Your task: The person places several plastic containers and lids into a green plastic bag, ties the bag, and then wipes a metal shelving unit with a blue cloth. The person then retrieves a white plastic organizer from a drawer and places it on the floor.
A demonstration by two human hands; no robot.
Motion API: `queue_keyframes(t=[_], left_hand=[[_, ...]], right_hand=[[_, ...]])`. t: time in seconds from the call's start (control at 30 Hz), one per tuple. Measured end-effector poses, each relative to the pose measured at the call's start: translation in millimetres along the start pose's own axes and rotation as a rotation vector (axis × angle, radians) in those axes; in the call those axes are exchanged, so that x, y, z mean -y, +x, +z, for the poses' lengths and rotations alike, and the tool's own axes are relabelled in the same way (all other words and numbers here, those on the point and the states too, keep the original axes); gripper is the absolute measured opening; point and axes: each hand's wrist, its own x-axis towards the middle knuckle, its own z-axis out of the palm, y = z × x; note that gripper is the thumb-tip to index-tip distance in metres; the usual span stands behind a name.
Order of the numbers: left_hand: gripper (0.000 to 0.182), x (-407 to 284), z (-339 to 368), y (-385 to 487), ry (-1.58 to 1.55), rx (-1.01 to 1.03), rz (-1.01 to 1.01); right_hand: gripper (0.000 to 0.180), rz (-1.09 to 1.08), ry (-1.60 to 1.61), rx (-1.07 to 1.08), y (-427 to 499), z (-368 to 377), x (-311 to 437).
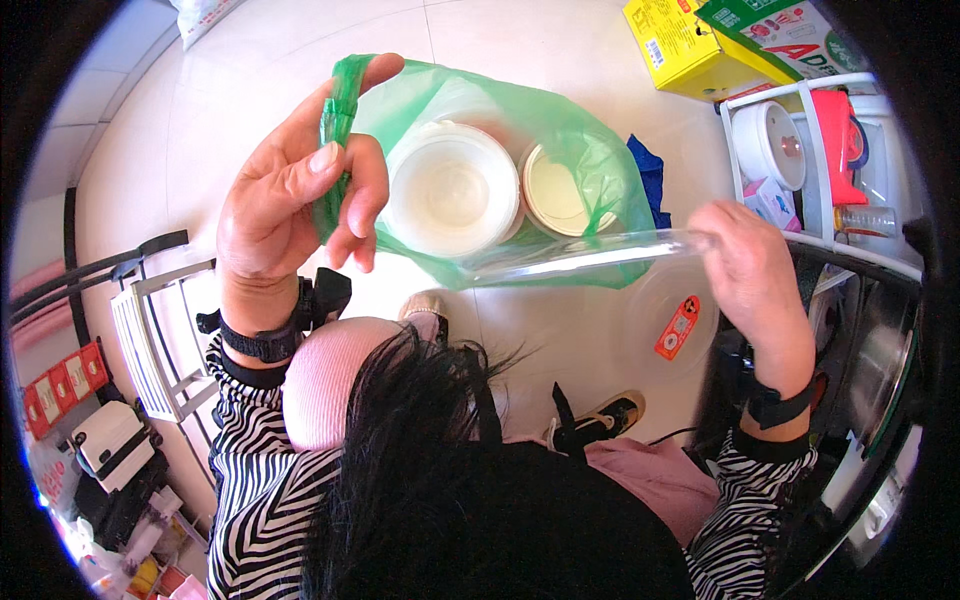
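Observation:
My left hand (281, 187) holds the gathered handle of a green translucent plastic bag (600, 157), with thumb and fingers around it. Inside the bag's mouth sit a white round plastic tub (454, 191) and a smaller round container (559, 191) with a pale yellow top. My right hand (750, 266) is closed on one end of a clear plastic piece (592, 255), seen edge-on across the bag's near side; its full shape cannot be told. Just below it shows a clear round plastic lid (652, 300) bearing a red sticker.
At right stands a white-framed rack (806, 112) with tubs and small goods. Yellow and green boxes (690, 56) are beyond it. A dark blue cloth-like item (649, 176) lies behind the bag. A white slatted chair-like frame (146, 349) and a white case (112, 446) stand at left.

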Motion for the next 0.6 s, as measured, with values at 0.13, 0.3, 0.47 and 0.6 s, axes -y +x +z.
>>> queue_keyframes(t=[0.13, 0.3, 0.47, 0.6], left_hand=[[0.068, -3, 3, 3, -0.068, 0.087, -0.011], [0.074, -4, 4, 4, -0.082, 0.079, -0.029], [0.075, -1, 6, 8, -0.032, 0.083, 0.008], [0.077, -2, 9, 6, 0.007, 0.047, 0.011]], right_hand=[[0.003, -0.105, -0.225, -0.015, 20, 5, 40], [0.004, -0.12, -0.255, 0.082, 28, 7, 65], [0.007, -0.152, -0.191, 0.053, 35, 39, 86], [0.002, -0.079, -0.221, 0.172, 33, 32, 87]])
